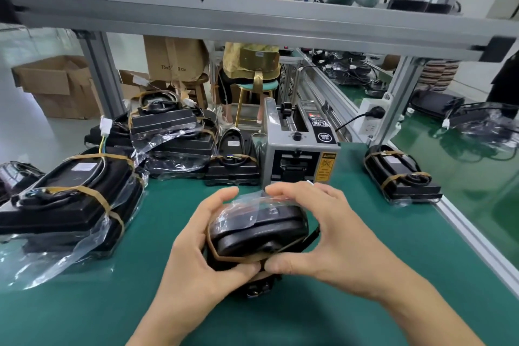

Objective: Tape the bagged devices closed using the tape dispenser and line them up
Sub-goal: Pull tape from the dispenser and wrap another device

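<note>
A black bagged device (257,230) in clear plastic, with a brown band round it, stands on the green mat (351,317) in the near centre. My left hand (196,250) grips its left side, fingers curled over the top. My right hand (320,230) holds its right side and pinches the folded plastic flap on top. Both thumbs meet at its front edge. The grey tape dispenser (299,146) stands just behind it. A taped bagged device (401,175) lies alone on the right.
Several bagged devices (73,196) with loose plastic are piled on the left and at the back centre (168,137). An aluminium frame rail (252,19) crosses overhead. A conveyor with more devices runs along the right. A person sits on a stool behind the bench.
</note>
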Demonstrator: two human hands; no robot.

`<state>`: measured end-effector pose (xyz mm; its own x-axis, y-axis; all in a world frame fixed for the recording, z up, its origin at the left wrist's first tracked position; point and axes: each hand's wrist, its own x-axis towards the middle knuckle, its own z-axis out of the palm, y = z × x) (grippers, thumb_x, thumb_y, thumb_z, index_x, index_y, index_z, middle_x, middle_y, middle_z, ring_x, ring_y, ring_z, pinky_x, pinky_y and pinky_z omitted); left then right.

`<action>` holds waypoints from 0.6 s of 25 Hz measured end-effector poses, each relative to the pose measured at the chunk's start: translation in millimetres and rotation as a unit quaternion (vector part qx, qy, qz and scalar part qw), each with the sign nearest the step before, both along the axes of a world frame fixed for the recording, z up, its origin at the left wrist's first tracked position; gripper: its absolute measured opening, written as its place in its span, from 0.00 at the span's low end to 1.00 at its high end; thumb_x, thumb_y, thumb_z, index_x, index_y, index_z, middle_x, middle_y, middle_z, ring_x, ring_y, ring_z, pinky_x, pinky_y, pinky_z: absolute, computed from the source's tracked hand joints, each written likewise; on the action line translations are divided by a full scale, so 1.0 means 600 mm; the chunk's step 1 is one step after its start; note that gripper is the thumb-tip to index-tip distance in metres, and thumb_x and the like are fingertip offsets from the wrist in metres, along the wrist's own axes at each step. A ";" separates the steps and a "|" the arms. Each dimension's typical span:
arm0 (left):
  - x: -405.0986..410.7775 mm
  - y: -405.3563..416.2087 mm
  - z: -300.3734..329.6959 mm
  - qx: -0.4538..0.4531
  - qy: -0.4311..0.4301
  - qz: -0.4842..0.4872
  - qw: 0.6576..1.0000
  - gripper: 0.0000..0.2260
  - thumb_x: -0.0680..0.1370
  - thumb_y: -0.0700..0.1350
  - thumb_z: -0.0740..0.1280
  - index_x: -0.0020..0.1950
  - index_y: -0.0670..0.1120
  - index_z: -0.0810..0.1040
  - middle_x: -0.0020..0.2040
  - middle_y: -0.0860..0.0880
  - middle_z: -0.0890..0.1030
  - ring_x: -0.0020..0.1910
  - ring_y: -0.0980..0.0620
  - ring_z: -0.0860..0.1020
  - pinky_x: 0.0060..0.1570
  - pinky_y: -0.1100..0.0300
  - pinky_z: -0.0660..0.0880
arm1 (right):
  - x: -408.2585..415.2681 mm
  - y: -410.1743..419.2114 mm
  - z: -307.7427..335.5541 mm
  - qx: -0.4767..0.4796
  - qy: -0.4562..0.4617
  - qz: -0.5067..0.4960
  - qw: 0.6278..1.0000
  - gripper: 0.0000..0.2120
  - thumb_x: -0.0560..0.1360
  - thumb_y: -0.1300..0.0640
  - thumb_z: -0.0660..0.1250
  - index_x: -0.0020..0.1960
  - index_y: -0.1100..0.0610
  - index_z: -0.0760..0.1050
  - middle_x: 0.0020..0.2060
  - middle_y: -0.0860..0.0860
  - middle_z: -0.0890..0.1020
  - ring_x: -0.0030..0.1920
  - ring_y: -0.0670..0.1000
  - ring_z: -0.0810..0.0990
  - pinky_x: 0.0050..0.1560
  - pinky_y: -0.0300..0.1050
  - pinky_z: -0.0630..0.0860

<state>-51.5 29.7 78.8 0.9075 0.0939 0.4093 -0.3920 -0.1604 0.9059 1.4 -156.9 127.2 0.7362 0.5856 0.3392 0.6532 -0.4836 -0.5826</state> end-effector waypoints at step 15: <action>-0.002 -0.015 0.055 -0.101 -0.044 0.096 0.989 0.09 0.69 0.39 0.70 0.43 0.54 0.83 0.41 0.48 0.85 0.41 0.54 0.83 0.41 0.68 0.77 | -0.016 0.010 -0.040 0.064 0.006 -0.018 0.998 0.32 0.61 0.45 0.72 0.62 0.36 0.65 0.59 0.31 0.71 0.61 0.33 0.67 0.65 0.38 0.62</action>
